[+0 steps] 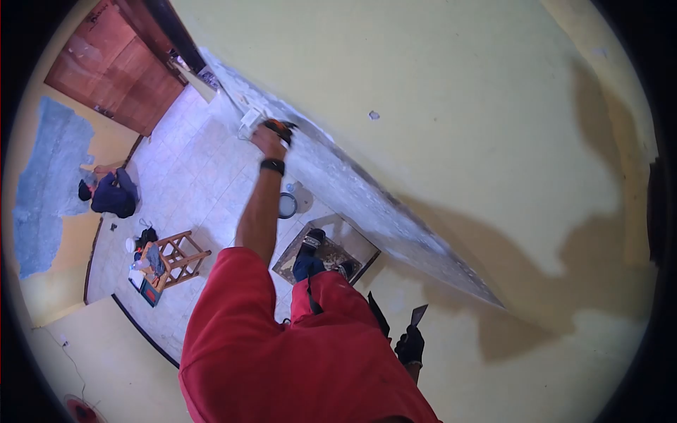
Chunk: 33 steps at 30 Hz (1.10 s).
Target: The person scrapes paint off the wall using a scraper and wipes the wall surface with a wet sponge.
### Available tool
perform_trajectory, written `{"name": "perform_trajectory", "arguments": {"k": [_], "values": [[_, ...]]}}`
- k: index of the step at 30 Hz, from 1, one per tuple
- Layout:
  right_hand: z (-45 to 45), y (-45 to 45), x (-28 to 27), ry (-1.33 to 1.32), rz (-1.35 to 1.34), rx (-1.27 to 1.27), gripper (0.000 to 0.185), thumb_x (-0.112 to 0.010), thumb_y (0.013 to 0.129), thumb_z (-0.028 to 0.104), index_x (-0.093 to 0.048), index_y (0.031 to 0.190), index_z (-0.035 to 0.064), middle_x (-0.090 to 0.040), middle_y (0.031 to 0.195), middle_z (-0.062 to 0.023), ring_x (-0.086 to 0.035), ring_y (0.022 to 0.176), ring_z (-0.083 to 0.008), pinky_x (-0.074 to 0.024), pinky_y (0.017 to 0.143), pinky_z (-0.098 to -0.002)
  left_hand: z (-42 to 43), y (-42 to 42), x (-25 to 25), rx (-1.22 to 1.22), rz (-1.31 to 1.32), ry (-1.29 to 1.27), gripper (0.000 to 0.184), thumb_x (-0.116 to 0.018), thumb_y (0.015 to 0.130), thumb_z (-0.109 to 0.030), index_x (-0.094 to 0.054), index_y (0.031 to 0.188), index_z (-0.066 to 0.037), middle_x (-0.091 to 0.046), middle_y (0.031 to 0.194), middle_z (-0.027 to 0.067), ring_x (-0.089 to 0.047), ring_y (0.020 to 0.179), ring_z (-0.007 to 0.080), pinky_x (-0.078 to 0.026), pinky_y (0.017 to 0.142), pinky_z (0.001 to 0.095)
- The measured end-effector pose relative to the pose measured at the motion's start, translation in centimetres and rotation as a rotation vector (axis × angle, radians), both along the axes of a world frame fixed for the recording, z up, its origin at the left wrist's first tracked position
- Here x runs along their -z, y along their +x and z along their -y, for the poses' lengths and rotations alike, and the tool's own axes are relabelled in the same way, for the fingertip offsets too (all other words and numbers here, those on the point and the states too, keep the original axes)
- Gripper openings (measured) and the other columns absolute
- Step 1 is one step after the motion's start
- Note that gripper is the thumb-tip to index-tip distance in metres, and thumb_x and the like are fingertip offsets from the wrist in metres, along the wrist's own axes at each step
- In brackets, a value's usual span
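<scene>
My left hand (269, 143), bare with a dark band at the wrist, reaches far out along the yellow wall (458, 84). Its fingers are closed round a small orange and black object (281, 130), whose exact kind I cannot make out. Beside it is a white box-like fitting (249, 120) at the wall's rough, whitish strip (338, 173). My right hand (409, 347) wears a black glove and stays low at the right, near my red clothing. It is closed on a scraper (419, 315) with its flat blade pointing up.
My feet are on a square platform (361, 248). A round container (287, 205) stands on the tiled floor (204, 151). Farther left, a wooden stool (185, 257) bears various items. Another person (115, 195) crouches by a grey-patched wall (53, 176). A wooden door (116, 67) is at upper left.
</scene>
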State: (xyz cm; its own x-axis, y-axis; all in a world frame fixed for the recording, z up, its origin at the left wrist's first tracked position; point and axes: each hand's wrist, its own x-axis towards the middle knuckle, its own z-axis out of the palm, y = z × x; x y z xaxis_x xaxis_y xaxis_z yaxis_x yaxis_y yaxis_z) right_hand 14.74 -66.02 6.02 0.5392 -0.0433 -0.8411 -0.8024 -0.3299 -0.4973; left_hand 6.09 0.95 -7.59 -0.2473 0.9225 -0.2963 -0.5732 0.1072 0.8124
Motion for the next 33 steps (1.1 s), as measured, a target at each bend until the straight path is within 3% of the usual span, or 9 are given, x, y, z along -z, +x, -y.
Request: {"name": "perform_trajectory", "arguments": {"k": [1,2,5,7,12,19,23,27,33], "values": [[-0.8,-0.3,-0.5,-0.003,0.011,0.013,0.018,-0.053,0.091,0.028,-0.047,0.078,0.0168,-0.036,0.054,0.0037,-0.035,0.036,-0.0103,-0.0294,0.032,-0.0272,-5.9,-1.4,6.1,-0.141,-0.768,0.467,0.011,-0.043,0.091,-0.018,-0.050,0.090,-0.010,-0.055,0.083,0.0040,-0.054,0.068,0.0174,-0.049,0.065,0.0348],[-1.2,-0.8,-1.5,-0.055,-0.010,0.016,0.018,-0.052,0.091,0.028,-0.047,0.077,0.0171,-0.036,0.053,0.0038,-0.034,0.036,-0.0101,-0.0287,0.032,-0.0271,-7.1,-1.3,-2.3,0.028,0.036,0.011,0.013,-0.047,0.089,-0.018,-0.045,0.096,-0.007,-0.055,0.087,0.0057,-0.053,0.063,0.0179,-0.049,0.063,0.0340],[-0.6,-1.7,-2.0,-0.099,-0.037,0.019,0.018,-0.051,0.092,0.028,-0.047,0.077,0.0181,-0.035,0.052,0.0042,-0.034,0.035,-0.0097,-0.0272,0.031,-0.0269,-12.8,-1.4,-6.9,0.091,-0.120,0.052,0.026,-0.047,0.086,-0.016,-0.040,0.103,0.002,-0.055,0.087,0.0148,-0.057,0.069,0.0240,-0.050,0.067,0.0372],[-0.9,-2.3,-2.8,-0.128,-0.086,0.009,0.019,-0.050,0.092,0.028,-0.046,0.076,0.0183,-0.034,0.052,0.0046,-0.033,0.035,-0.0096,-0.0267,0.031,-0.0269,-14.5,0.8,-5.8,-0.304,-0.611,0.172,0.032,-0.044,0.088,-0.017,-0.041,0.108,0.008,-0.055,0.093,0.0217,-0.056,0.081,0.0315,-0.047,0.075,0.0422],[-0.9,-3.4,-2.8,-0.157,-0.097,0.031,0.019,-0.052,0.091,0.028,-0.045,0.076,0.0186,-0.034,0.051,0.0048,-0.033,0.034,-0.0095,-0.0266,0.031,-0.0270,-3.3,6.1,-3.6,-0.302,-0.960,0.378,0.041,-0.044,0.095,-0.027,-0.044,0.100,0.014,-0.051,0.095,0.0262,-0.050,0.084,0.0355,-0.042,0.079,0.0439],[-3.1,1.3,-1.0,-0.198,-0.112,-0.017,0.019,-0.055,0.090,0.028,-0.046,0.077,0.0189,-0.035,0.051,0.0046,-0.034,0.034,-0.0097,-0.0275,0.031,-0.0272,28.0,15.4,-10.2,0.287,-0.554,0.169,0.029,-0.042,0.096,-0.009,-0.037,0.117,0.010,-0.043,0.107,0.0171,-0.043,0.098,0.0255,-0.036,0.092,0.0376],[-7.3,4.5,-3.6,-0.187,-0.016,-0.202,0.013,-0.053,0.091,0.027,-0.049,0.082,0.0184,-0.036,0.053,0.0053,-0.034,0.036,-0.0082,-0.0283,0.032,-0.0259,17.4,12.9,-3.6,-0.053,-0.856,0.307,0.028,-0.047,0.095,-0.015,-0.045,0.102,0.012,-0.049,0.094,0.0300,-0.046,0.085,0.0405,-0.038,0.079,0.0468],[-9.7,4.3,-5.4,-0.179,0.036,-0.209,0.015,-0.052,0.092,0.030,-0.050,0.086,0.0174,-0.037,0.055,0.0053,-0.035,0.037,-0.0071,-0.0293,0.032,-0.0255,-0.7,5.7,0.1,0.021,-0.599,0.083,0.037,-0.039,0.094,-0.023,-0.049,0.098,0.013,-0.054,0.094,0.0315,-0.051,0.085,0.0429,-0.041,0.074,0.0494],[-9.7,2.2,-3.7,-0.055,0.056,-0.216,0.019,-0.052,0.093,0.028,-0.056,0.103,0.0123,-0.041,0.058,0.0045,-0.039,0.039,-0.0075,-0.0327,0.033,-0.0249,11.1,12.2,-3.6,-0.168,-0.869,0.098,0.035,-0.039,0.097,-0.020,-0.045,0.106,0.013,-0.052,0.095,0.0314,-0.050,0.088,0.0433,-0.041,0.082,0.0496]]}}
